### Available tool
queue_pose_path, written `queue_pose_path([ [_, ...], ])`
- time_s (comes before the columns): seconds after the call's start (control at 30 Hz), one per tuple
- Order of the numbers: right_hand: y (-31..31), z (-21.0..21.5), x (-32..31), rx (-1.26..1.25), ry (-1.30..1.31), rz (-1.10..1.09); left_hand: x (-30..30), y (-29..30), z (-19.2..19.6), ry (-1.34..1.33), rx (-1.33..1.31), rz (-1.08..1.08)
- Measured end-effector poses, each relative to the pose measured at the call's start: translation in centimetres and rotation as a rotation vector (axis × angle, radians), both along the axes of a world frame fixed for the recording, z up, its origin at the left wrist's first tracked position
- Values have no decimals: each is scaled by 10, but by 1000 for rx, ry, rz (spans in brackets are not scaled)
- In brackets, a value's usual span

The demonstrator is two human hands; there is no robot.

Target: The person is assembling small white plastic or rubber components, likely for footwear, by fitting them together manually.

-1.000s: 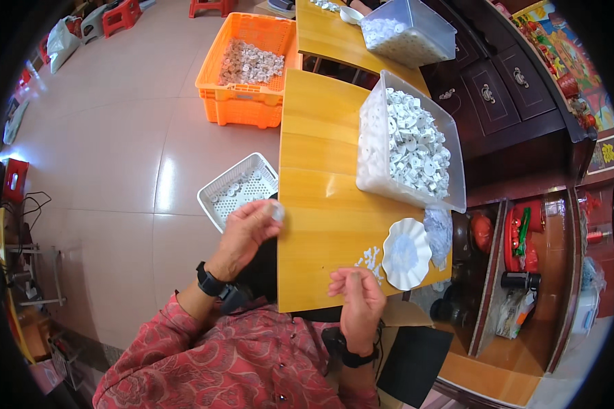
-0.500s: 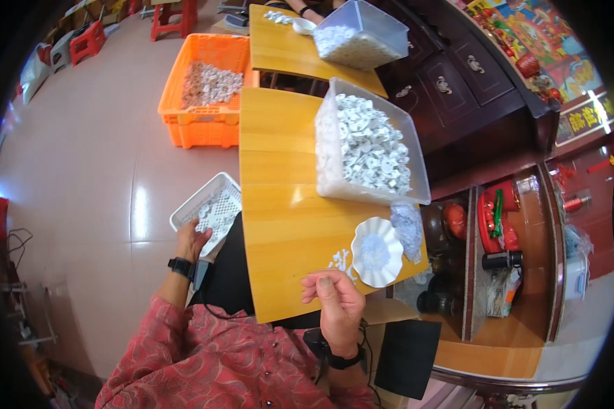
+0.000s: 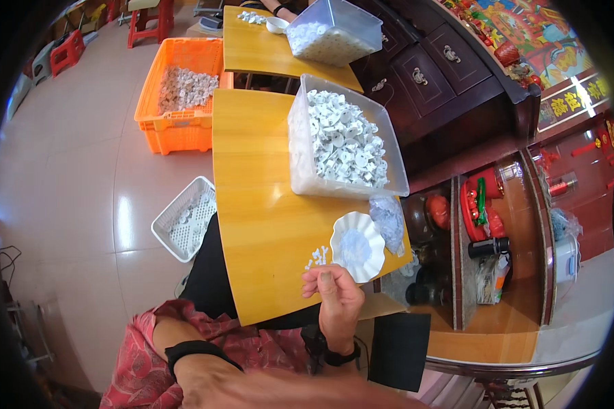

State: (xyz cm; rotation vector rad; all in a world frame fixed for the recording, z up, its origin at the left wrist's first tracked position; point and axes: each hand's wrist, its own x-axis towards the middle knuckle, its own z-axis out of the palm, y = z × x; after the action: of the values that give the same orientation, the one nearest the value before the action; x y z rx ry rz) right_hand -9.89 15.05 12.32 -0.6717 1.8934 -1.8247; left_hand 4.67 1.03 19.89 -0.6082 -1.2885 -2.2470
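Observation:
My right hand is at the table's near edge, close to the small white pieces and a white scalloped dish holding tiny pale bluish-white bits. Its fingers are curled with thumb pressed against them; anything between them is hidden. My left hand is low in front of my body, blurred and partly cut off by the lower edge, so its fingers cannot be read. Farther up the table stands a clear plastic bin heaped with white plastic parts. A white slotted basket with some similar parts is left of the table.
An orange crate with loose parts stands on the floor at the far left. Behind my table, another table bears a second clear bin; a person's hand is there. Dark cabinets line the right side.
My left hand has left the white basket and swung back to my body. My right hand stays near the small pieces, fingers still closed. The whole view has shifted slightly.

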Motion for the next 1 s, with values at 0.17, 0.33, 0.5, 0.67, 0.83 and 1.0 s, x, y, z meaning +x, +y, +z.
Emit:
queue_pose_path([
  [0.17,6,-1,-2,22,31,-21,-5,23,4,-105,-196,208],
  [0.33,18,-1,-4,37,-21,-94,-20,15,15,-200,-460,338],
  [0.5,11,-14,-11,19,-42,-82,-18,20,21,-200,-690,537],
  [0.67,28,-19,-5,81,-8,-56,6,16,18,-92,-928,726],
  [0.83,20,-18,-16,71,-19,-61,28,24,11,22,-1159,955],
  [1.0,23,-22,-23,27,-36,-73,46,19,4,202,-1353,1196],
])
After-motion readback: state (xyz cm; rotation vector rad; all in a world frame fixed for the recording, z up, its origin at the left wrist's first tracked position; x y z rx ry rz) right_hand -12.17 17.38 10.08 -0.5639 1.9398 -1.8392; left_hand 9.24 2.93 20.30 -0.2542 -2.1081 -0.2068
